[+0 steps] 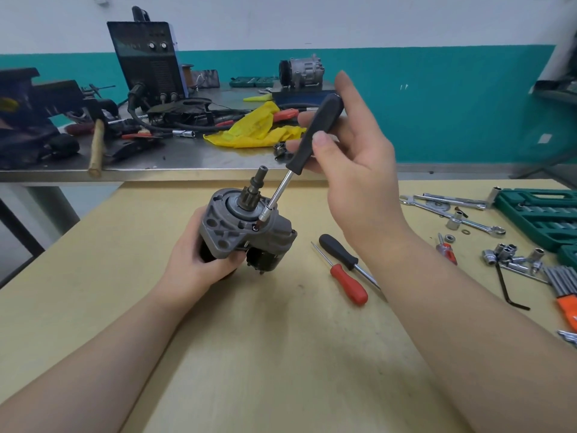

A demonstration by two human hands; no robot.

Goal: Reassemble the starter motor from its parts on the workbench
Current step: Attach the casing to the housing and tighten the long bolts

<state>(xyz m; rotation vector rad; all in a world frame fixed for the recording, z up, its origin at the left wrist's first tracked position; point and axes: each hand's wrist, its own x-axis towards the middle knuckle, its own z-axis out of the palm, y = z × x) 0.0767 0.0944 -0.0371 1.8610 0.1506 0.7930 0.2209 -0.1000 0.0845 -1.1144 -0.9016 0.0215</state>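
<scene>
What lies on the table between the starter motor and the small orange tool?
In the head view, two screwdrivers, red-handled and black-handled, lie between the starter motor and the orange tool.

Three screwdrivers [314, 134], one starter motor [246, 228]

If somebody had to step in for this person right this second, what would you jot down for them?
Left hand: grips the starter motor, held upright on the wooden workbench, pinion end up.
Right hand: holds the black-handled driver, its tip seated on a screw in the grey nose housing.
Done: the housing is on the motor body.
Left: finish driving this screw; whether other fasteners are in cannot be told.
Nearby: a red-handled screwdriver and a second black-handled one lie to the right, with sockets and wrenches beyond.
</scene>
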